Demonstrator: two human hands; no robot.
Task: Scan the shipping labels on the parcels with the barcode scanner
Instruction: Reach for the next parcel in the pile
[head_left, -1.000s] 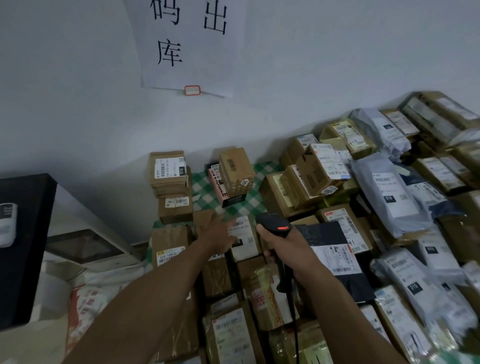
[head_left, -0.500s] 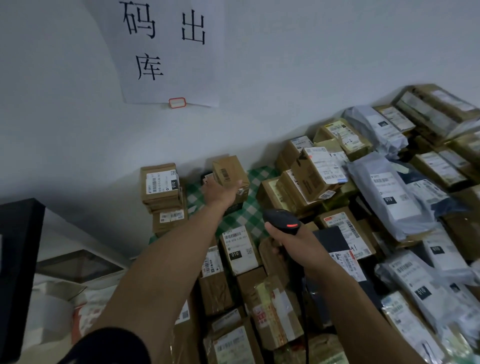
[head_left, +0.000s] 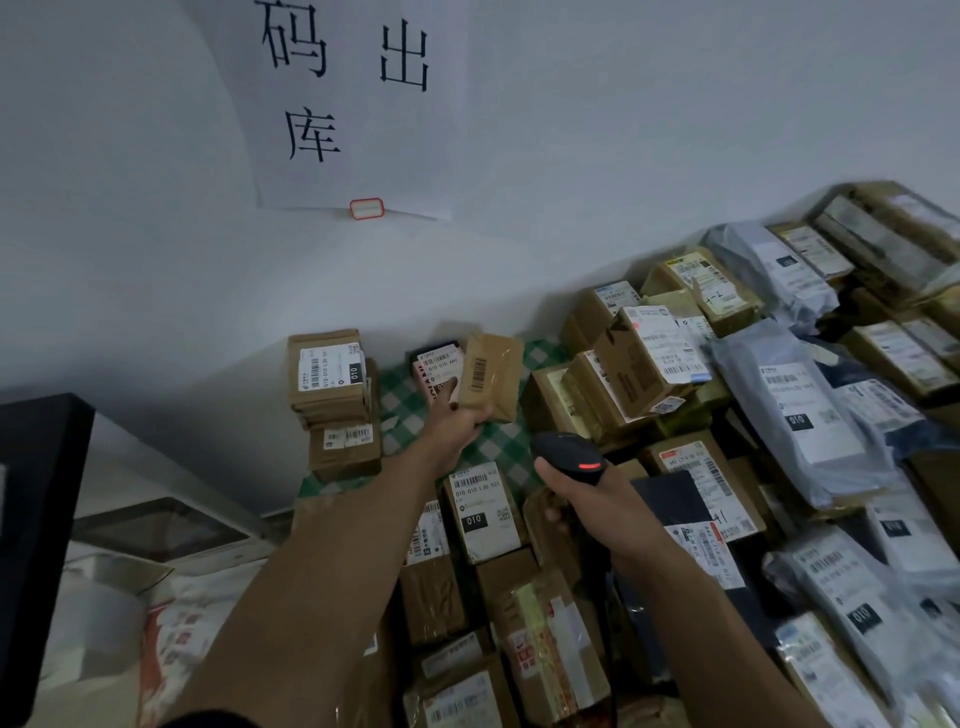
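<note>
A person's two bare forearms reached out over a table heaped with parcels. The left hand (head_left: 452, 423), just above centre, had its fingers curled round the lower end of a small brown box (head_left: 491, 376), gripping it. The box was tilted, with a barcode on the side facing the camera. One finger of that hand stretched toward 12 o'clock and touched a pink box (head_left: 435, 370) with a white label, just beside the brown box at its 9 o'clock.

The right hand (head_left: 597, 504), at 4 o'clock from the left hand, was wrapped tightly round the handle of a black scanner (head_left: 569, 457). A red light showed on the scanner's top, and its head pointed toward 11 o'clock, at the brown box but apart from it.

Green checked cloth (head_left: 498, 447) showed between the two hands. A stack of brown boxes (head_left: 330, 374) stood at 9 o'clock from the pink box. Grey bags (head_left: 795, 410) and more labelled boxes filled the right side. A paper sign (head_left: 343, 104) with black characters hung on the wall at 12 o'clock.
</note>
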